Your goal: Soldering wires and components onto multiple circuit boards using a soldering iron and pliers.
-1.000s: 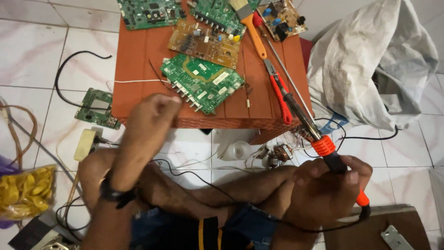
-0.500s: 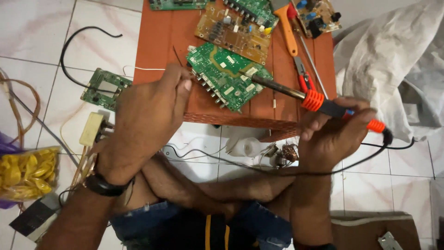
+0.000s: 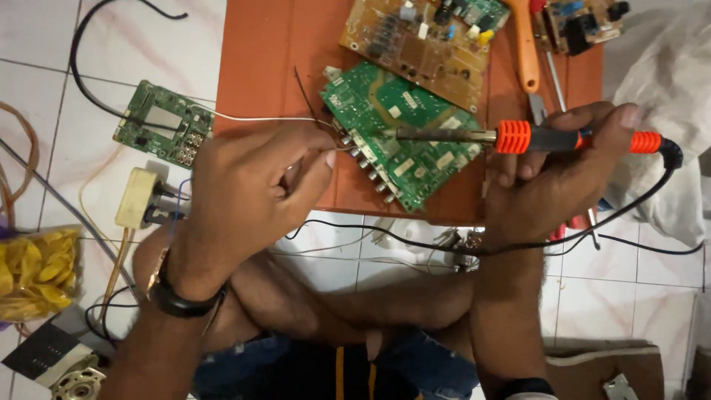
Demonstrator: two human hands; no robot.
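Note:
My right hand (image 3: 552, 174) grips an orange-and-black soldering iron (image 3: 518, 136), its metal tip lying over the green circuit board (image 3: 404, 133) on the low orange-brown table (image 3: 266, 59). My left hand (image 3: 248, 196) pinches a thin wire (image 3: 337, 144) between thumb and finger at the near left edge of that board. A black watch sits on my left wrist. The iron's black cord (image 3: 415, 241) trails below the table over my crossed legs.
A brown circuit board (image 3: 422, 44) lies behind the green one, with another board (image 3: 581, 22) and an orange-handled tool (image 3: 524, 44) at the back right. On the tiled floor left: a small green board (image 3: 163, 124), a cream plug adapter (image 3: 139, 196), a yellow snack bag (image 3: 33, 270). White sack (image 3: 666, 67) right.
The view has closed in on the table. My right hand has swung the soldering iron leftward so its tip is over the green board. My left hand has pinched the wire at the board's edge.

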